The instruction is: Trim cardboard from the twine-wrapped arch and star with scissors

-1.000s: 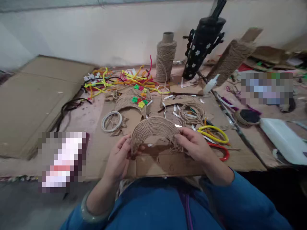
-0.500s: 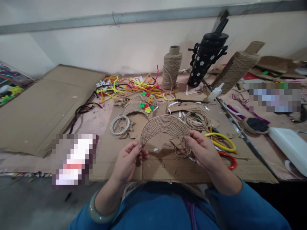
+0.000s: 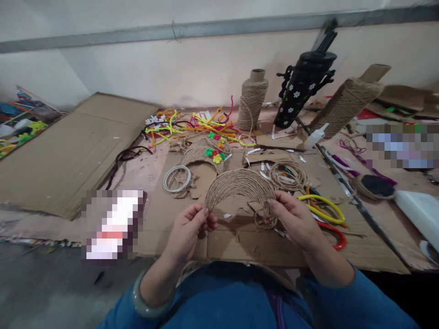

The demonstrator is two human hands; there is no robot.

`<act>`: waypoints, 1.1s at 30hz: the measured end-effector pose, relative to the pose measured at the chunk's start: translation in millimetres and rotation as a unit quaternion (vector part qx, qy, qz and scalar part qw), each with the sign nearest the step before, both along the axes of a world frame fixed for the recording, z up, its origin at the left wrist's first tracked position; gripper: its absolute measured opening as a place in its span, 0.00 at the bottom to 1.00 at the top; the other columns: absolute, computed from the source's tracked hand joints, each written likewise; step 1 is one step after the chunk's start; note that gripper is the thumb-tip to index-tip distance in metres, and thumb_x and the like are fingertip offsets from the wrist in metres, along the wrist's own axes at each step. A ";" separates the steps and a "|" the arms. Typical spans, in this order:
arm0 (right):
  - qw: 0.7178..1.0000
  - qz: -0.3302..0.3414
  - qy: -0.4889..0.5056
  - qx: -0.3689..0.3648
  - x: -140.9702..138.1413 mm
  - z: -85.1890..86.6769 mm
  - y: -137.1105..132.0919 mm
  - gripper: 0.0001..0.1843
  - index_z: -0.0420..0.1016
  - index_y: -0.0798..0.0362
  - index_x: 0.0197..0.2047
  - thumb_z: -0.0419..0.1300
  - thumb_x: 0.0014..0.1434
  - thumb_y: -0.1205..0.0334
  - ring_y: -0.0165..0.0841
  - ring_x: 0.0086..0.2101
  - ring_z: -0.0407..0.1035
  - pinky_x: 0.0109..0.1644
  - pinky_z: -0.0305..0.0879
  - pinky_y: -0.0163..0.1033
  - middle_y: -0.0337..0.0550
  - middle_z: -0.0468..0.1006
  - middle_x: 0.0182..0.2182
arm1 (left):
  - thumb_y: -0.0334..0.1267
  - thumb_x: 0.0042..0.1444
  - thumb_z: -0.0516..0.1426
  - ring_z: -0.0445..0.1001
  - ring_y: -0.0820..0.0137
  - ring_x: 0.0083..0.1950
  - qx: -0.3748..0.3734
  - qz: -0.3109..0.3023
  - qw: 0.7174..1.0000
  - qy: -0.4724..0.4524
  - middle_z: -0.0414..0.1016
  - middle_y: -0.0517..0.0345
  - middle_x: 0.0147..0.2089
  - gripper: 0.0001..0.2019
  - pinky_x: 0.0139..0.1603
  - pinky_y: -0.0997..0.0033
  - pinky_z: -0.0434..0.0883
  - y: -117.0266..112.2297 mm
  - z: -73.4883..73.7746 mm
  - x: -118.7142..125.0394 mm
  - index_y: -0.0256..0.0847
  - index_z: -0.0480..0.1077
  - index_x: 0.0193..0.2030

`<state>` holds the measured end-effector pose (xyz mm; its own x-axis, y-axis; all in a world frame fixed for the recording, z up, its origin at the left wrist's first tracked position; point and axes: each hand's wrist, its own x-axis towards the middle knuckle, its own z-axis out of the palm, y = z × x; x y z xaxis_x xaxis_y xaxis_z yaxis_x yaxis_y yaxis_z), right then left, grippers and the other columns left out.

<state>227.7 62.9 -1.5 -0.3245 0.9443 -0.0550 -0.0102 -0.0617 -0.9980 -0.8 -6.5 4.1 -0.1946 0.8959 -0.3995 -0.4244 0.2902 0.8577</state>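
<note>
Between my hands is a crescent of twine rows (image 3: 240, 181), held up above the cardboard with its arch away from me. My left hand (image 3: 192, 226) pinches its left tip between thumb and fingers. The opposite tip is gripped by my right hand (image 3: 291, 214). Just behind lies a second twine crescent (image 3: 197, 153) with small green, red and yellow flowers (image 3: 216, 154) on it. A roll of white tape (image 3: 177, 178) sits left of the held piece, and a loose coil of twine (image 3: 288, 176) lies to its right.
Scissors with yellow (image 3: 325, 209) and red handles lie beside my right hand. Farther back stand twine spools (image 3: 253, 105), a black flowered vase (image 3: 298, 91) and a glue bottle (image 3: 315, 137). Colored pipe cleaners (image 3: 202, 123) are heaped at the back. A cardboard sheet (image 3: 78, 151) lies left.
The whole scene has shifted slightly right in view as the camera turned a little. Both hands keep the same hold on the twine crescent.
</note>
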 end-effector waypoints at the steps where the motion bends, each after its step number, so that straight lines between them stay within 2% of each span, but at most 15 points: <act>1: 1.000 0.000 -0.005 0.003 0.3 0.3 -0.2 0.17 0.71 0.52 0.33 0.62 0.56 0.45 0.28 0.22 0.63 0.24 0.63 0.32 0.36 0.70 0.23 | 0.52 0.38 0.70 0.74 0.78 0.22 -0.001 0.002 1.000 -0.002 0.78 0.61 0.22 0.21 0.21 0.84 0.64 -0.2 0.2 -0.2 0.37 0.70 0.23; 4: 1.000 0.006 -0.019 0.012 1.0 2.5 -1.1 0.17 0.71 0.51 0.34 0.61 0.57 0.45 0.28 0.23 0.63 0.25 0.63 0.33 0.36 0.70 0.23 | 0.52 0.36 0.71 0.77 0.75 0.26 0.007 0.006 1.000 -0.019 0.80 0.58 0.25 0.21 0.23 0.83 0.67 0.3 1.3 -1.3 0.37 0.73 0.27; 7: 0.998 0.045 -0.045 0.012 0.9 5.5 -2.2 0.16 0.72 0.52 0.32 0.61 0.57 0.47 0.28 0.22 0.63 0.25 0.62 0.33 0.37 0.70 0.22 | 0.53 0.38 0.70 0.78 0.72 0.26 0.017 -0.003 0.999 -0.044 0.81 0.55 0.28 0.22 0.25 0.80 0.70 0.7 1.8 -2.9 0.37 0.76 0.34; 10: 0.993 0.091 -0.075 0.005 0.8 6.4 -2.8 0.15 0.74 0.54 0.32 0.61 0.57 0.49 0.29 0.23 0.66 0.26 0.63 0.34 0.40 0.73 0.23 | 0.49 0.36 0.71 0.75 0.73 0.22 0.017 0.013 0.998 -0.051 0.79 0.58 0.25 0.19 0.24 0.78 0.71 0.8 0.2 -3.5 0.37 0.76 0.30; 12: 0.992 0.095 -0.087 0.003 0.9 5.7 -3.0 0.16 0.75 0.55 0.37 0.60 0.58 0.49 0.30 0.24 0.67 0.26 0.64 0.34 0.41 0.75 0.25 | 0.47 0.35 0.72 0.74 0.74 0.20 0.014 0.032 0.998 -0.052 0.79 0.60 0.24 0.18 0.22 0.78 0.70 1.1 -1.1 -3.1 0.37 0.75 0.28; 15: 0.992 0.075 -0.099 0.006 0.7 5.5 -3.5 0.16 0.75 0.54 0.41 0.60 0.57 0.50 0.29 0.23 0.65 0.22 0.60 0.32 0.40 0.75 0.26 | 0.47 0.36 0.71 0.73 0.75 0.20 0.017 0.054 0.997 -0.050 0.78 0.61 0.24 0.18 0.22 0.78 0.70 1.9 -1.6 -2.0 0.38 0.75 0.29; 19: 0.993 0.057 -0.103 0.002 -1.2 9.0 -4.6 0.11 0.75 0.52 0.31 0.63 0.54 0.53 0.26 0.19 0.60 0.18 0.55 0.30 0.37 0.71 0.20 | 0.47 0.37 0.71 0.73 0.75 0.20 0.024 0.067 0.997 -0.044 0.78 0.61 0.24 0.18 0.23 0.78 0.70 1.6 -0.6 -0.8 0.37 0.75 0.30; 22: 0.996 0.035 -0.086 -0.010 -2.9 11.0 -4.2 0.11 0.75 0.52 0.29 0.65 0.52 0.53 0.25 0.17 0.58 0.15 0.53 0.30 0.36 0.70 0.19 | 0.47 0.39 0.70 0.76 0.73 0.24 0.032 0.069 0.996 -0.043 0.80 0.59 0.28 0.18 0.26 0.77 0.72 0.7 -1.6 -1.1 0.37 0.76 0.33; 24: 0.998 0.004 -0.063 -0.017 -3.4 9.8 -2.9 0.14 0.75 0.52 0.30 0.66 0.51 0.50 0.26 0.17 0.59 0.16 0.55 0.30 0.36 0.69 0.19 | 0.48 0.42 0.69 0.79 0.70 0.29 0.043 0.067 0.995 -0.051 0.82 0.55 0.32 0.19 0.28 0.76 0.73 0.4 -3.3 -2.0 0.37 0.76 0.37; 27: 0.998 -0.058 -0.021 -0.022 -2.9 4.8 -0.1 0.19 0.74 0.51 0.30 0.67 0.48 0.44 0.26 0.21 0.62 0.22 0.65 0.31 0.35 0.69 0.21 | 0.49 0.44 0.68 0.81 0.67 0.36 0.054 0.063 0.994 -0.072 0.83 0.53 0.36 0.20 0.31 0.75 0.74 0.8 -6.4 -3.9 0.39 0.75 0.41; 30: 0.994 -0.107 0.010 -0.027 -2.0 0.8 1.6 0.22 0.74 0.51 0.31 0.69 0.44 0.41 0.26 0.23 0.64 0.24 0.68 0.31 0.36 0.69 0.23 | 0.48 0.47 0.67 0.81 0.68 0.37 0.059 0.065 0.993 -0.081 0.82 0.53 0.36 0.18 0.33 0.76 0.74 1.2 -8.3 -5.1 0.40 0.75 0.41; 33: 0.991 -0.125 0.028 -0.038 -2.1 0.7 2.0 0.24 0.73 0.51 0.31 0.70 0.42 0.41 0.26 0.22 0.65 0.24 0.69 0.32 0.36 0.70 0.23 | 0.47 0.47 0.67 0.80 0.70 0.36 0.065 0.063 0.992 -0.082 0.82 0.53 0.35 0.17 0.33 0.76 0.74 0.9 -8.3 -5.1 0.40 0.75 0.40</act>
<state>225.6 64.9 -0.9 -0.0860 0.9893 -0.1178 -0.0897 -0.1255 -0.9880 -5.9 -5.6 -4.2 -0.2507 0.9147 -0.3171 -0.5873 0.1166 0.8009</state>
